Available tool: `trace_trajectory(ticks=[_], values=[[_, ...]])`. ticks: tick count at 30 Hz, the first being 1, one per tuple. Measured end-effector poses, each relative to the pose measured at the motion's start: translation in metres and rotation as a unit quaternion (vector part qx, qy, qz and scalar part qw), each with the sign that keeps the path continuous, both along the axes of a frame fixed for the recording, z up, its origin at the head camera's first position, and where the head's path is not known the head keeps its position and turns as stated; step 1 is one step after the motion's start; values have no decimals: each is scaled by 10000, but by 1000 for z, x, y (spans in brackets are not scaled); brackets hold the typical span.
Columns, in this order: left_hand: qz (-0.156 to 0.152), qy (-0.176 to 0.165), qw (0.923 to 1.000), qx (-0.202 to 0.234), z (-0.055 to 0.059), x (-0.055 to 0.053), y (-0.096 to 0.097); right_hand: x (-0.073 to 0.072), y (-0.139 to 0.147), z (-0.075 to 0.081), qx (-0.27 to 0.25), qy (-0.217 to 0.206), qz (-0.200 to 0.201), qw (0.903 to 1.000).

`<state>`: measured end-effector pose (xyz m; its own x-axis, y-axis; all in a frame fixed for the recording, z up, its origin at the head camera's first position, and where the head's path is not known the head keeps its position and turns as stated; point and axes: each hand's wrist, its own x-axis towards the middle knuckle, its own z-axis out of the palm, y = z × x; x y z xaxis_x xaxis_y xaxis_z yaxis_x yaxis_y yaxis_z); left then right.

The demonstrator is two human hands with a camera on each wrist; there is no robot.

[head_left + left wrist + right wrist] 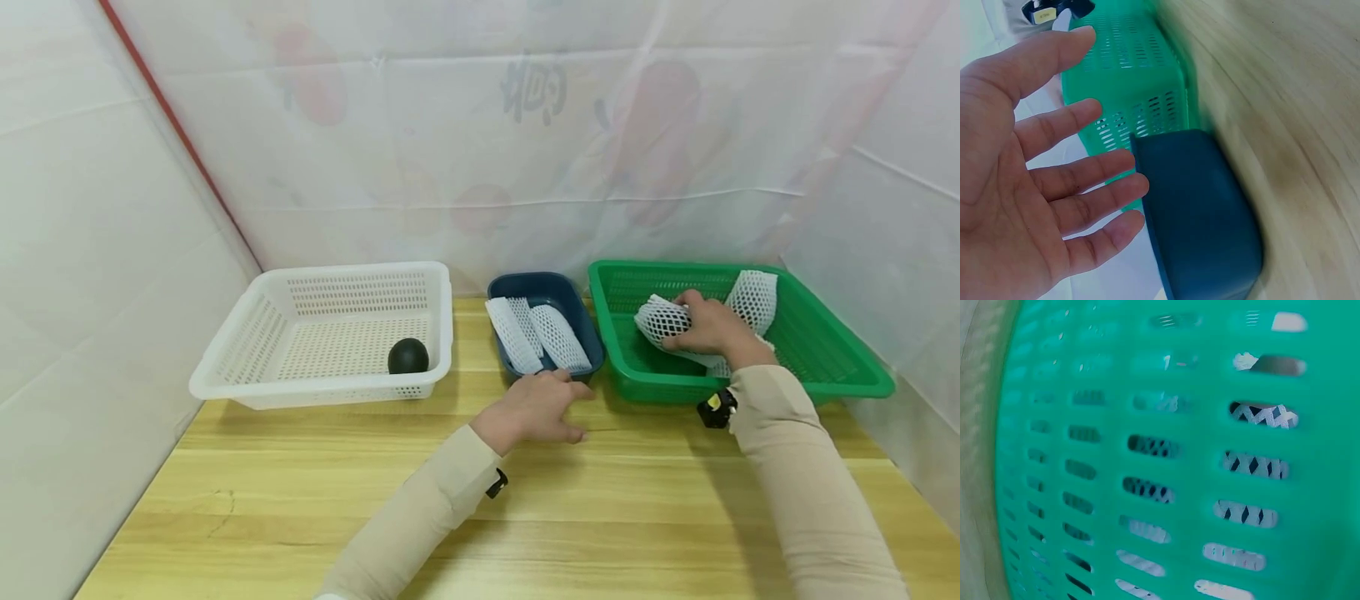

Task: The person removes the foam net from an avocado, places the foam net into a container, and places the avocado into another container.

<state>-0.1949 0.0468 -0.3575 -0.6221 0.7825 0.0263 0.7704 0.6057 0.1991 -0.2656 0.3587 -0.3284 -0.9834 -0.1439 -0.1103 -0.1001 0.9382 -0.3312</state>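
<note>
My right hand [708, 325] reaches into the green basket [622, 367] and grips a white foam net sleeve [663, 321]. Dark gaps show through its mesh, but what is inside cannot be told. Another white foam net [752, 300] leans at the basket's back right. In the right wrist view the green basket wall [1335, 487] hides the hand, and mesh shows through its slots. My left hand [536, 408] hovers with spread fingers at the front of the dark blue bin [1204, 212], holding nothing. Several flat white foam nets [558, 337] lie in that bin.
A white basket [322, 387] stands on the left with a black ball [408, 356] in its front right corner. All the containers stand on a wooden table [300, 500]. White sheeting [450, 125] hangs behind and at both sides.
</note>
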Motion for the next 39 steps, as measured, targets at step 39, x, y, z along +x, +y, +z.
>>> trace_trajectory(ticks=[39], values=[[151, -90, 9970, 750, 0, 2, -56, 38, -31, 24, -291, 706, 79, 9971]])
